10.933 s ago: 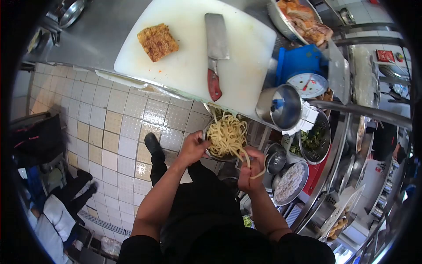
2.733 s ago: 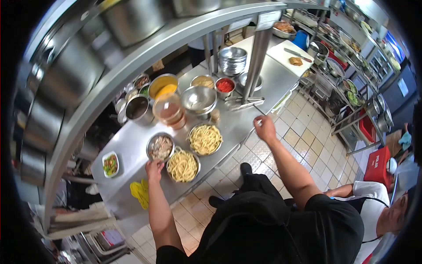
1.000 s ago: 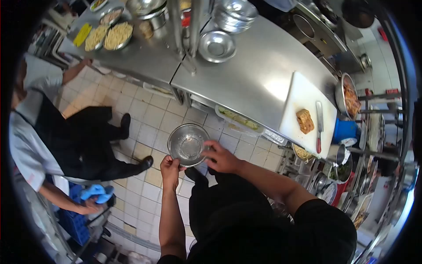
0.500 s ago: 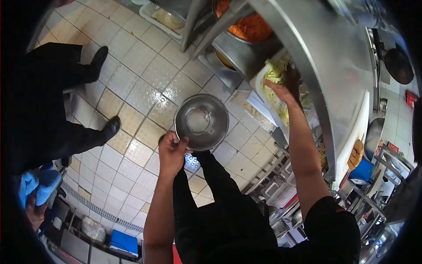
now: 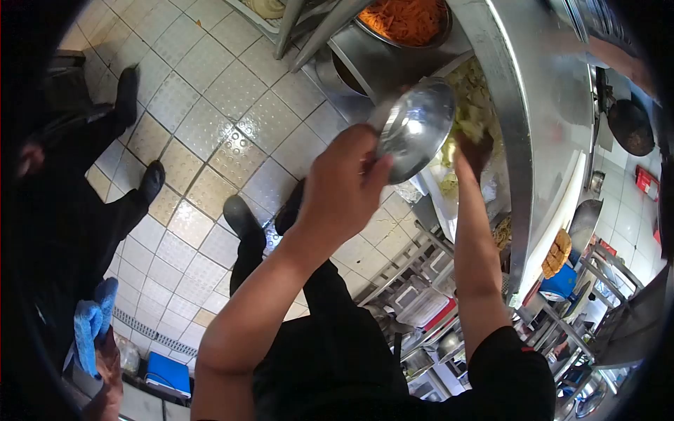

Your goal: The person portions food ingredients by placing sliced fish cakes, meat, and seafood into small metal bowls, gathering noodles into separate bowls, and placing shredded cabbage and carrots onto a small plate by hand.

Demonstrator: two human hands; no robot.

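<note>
At the far left of the frame, another person in dark clothes is seen standing on the tiled floor [image 5: 210,119]. A blue cloth [image 5: 90,330] is held by that person's hand in the lower left corner.

In the middle of the frame, the left hand [image 5: 344,186] is raised. Its fingers are closed tight on the rim of a shiny metal bowl [image 5: 415,128]. The bowl is tipped on its side, and its open face is turned toward the shelf on the right. Nothing can be seen inside it.

At the top middle, a pan of orange carrot shreds [image 5: 407,17] is kept under the steel counter [image 5: 554,105].

Just right of the bowl, the right hand [image 5: 469,151] is pushed into a tub of pale chopped cabbage [image 5: 472,105] below the counter. The fingers are buried in the leaves, so it cannot be told if they are closed on a bunch or spread wide.

The bowl is held only by its edge and at a steep tilt. It could slip and be dropped on the floor if the grip is loosened. Cabbage could be spilled past the rim if the bowl is not brought close under the hand.

At the right edge, a white cutting board [image 5: 558,224] with fried food on it is seen on the counter.
</note>
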